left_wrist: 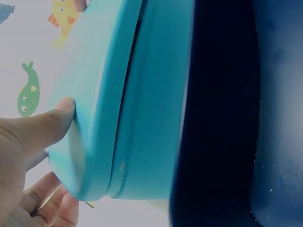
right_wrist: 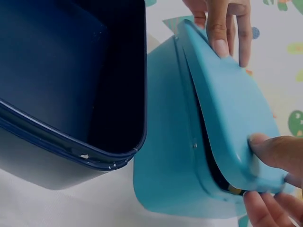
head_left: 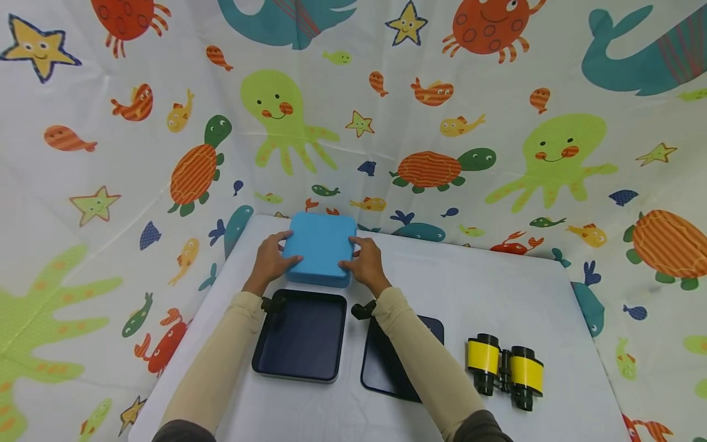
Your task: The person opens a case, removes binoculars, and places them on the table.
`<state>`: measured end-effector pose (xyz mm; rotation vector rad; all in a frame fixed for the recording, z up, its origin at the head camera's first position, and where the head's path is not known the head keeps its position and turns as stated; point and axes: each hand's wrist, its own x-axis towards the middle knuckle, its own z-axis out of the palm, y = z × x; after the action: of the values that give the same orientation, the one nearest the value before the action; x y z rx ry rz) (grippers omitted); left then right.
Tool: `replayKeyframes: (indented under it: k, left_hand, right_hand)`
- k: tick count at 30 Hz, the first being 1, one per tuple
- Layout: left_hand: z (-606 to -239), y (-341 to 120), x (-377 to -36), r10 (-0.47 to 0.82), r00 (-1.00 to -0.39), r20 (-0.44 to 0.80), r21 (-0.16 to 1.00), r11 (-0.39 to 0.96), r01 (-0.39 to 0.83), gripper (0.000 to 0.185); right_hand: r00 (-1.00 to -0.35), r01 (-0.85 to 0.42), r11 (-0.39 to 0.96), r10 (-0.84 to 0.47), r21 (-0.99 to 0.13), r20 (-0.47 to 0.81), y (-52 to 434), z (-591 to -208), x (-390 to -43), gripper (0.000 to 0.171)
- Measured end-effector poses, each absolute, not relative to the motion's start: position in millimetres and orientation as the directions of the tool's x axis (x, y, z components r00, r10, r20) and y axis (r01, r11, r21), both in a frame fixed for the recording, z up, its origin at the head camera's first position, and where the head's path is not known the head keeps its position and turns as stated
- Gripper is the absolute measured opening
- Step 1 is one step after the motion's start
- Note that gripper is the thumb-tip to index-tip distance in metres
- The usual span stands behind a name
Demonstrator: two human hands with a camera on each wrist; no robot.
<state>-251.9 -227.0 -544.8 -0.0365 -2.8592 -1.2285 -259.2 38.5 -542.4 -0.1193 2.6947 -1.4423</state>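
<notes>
At the far side of the table stands a light blue rectangular tin box (head_left: 317,282) under its blue lid (head_left: 321,240). My left hand (head_left: 272,261) holds the lid at its left side, thumb on top and fingers around the edge. Opposite it, my right hand (head_left: 368,261) pinches the lid's right corner, with the thumb above and fingertips at the rim. In the right wrist view the lid (right_wrist: 236,109) sits tilted on the box (right_wrist: 165,137), and a dark gap shows along the front, widest by the right hand. Most of the box's inside is hidden.
Right in front of the box lies an open dark navy tin (head_left: 301,334). A flat black lid (head_left: 386,362) lies to its right, partly under the right forearm. Yellow and black binoculars (head_left: 483,357) rest farther right. A sea-animal printed curtain (head_left: 342,141) rises behind the table.
</notes>
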Motion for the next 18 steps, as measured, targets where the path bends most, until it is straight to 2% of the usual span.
replayKeyframes:
  k: [18]
  left_hand:
    - [-525.5, -203.5, -233.5, 0.018, -0.996, 0.083, 0.761, 0.644, 0.075, 0.083]
  right_hand:
    - [-0.999, 0.002, 0.465, -0.032, -0.885, -0.019, 66.3, -530.3, -234.9, 0.074]
